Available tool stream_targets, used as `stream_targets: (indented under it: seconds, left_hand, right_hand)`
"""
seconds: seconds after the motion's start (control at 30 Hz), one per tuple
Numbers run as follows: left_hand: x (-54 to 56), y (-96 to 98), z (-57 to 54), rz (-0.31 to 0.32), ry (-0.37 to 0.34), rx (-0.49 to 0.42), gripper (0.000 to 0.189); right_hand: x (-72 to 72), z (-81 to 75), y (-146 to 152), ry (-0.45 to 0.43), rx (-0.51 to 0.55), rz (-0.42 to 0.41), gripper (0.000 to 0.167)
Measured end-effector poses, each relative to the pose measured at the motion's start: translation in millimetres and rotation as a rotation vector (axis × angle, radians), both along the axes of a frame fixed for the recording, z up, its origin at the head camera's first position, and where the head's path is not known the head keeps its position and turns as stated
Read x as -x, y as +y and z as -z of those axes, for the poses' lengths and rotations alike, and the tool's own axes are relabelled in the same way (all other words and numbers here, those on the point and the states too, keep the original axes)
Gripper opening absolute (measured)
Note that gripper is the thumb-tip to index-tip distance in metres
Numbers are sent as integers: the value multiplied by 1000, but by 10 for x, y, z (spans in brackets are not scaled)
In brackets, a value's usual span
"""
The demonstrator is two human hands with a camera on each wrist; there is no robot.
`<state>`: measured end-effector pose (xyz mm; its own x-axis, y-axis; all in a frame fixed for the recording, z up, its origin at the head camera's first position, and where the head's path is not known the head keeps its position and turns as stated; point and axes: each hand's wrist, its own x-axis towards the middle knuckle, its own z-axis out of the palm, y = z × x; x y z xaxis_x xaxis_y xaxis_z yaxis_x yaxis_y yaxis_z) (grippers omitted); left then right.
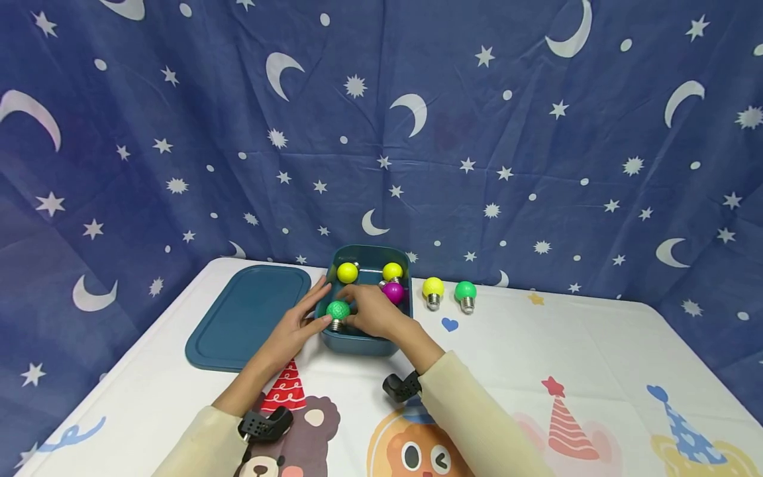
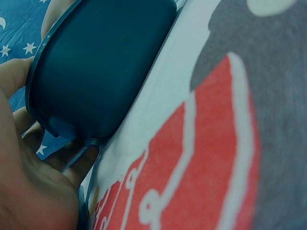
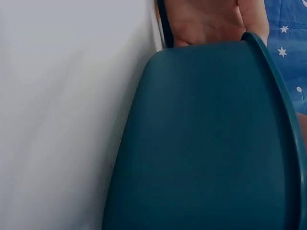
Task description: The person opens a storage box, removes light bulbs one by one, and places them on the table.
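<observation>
In the head view, a dark teal box [image 1: 365,344] holds two yellow bulbs [image 1: 348,272] at its back, a purple bulb [image 1: 393,292] on the right, and a green light bulb [image 1: 338,309] at its front left, round end up. My right hand [image 1: 375,310] reaches into the box, its bent fingers and thumb at the green bulb; some fingertips are hidden. My left hand [image 1: 295,326] holds the box's left wall. The left wrist view has the thumb at the rim and the fingers outside. The right wrist view mostly catches the box's outer wall [image 3: 201,139].
A flat teal lid [image 1: 247,318] lies left of the box. To the right, a yellow bulb [image 1: 433,291] and another green bulb [image 1: 465,295] rest on the printed white tablecloth [image 1: 507,371]. A blue curtain [image 1: 453,172] with moons and stars hangs behind the table.
</observation>
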<state>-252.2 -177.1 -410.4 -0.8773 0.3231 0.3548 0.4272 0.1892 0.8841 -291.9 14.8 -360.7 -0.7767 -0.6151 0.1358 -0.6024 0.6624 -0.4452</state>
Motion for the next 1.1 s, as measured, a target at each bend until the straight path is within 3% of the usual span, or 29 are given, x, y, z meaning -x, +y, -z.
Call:
stream_targets:
  seconds: [0.53,1.1]
  left_hand:
    - [8,-5,5,-13,-21,21,58]
    - [19,-13,19,4,1,13,59]
  right_hand:
    - [27,-20,-82,-74,34,77,35]
    - [15,-57,-121,-99,31,62,38]
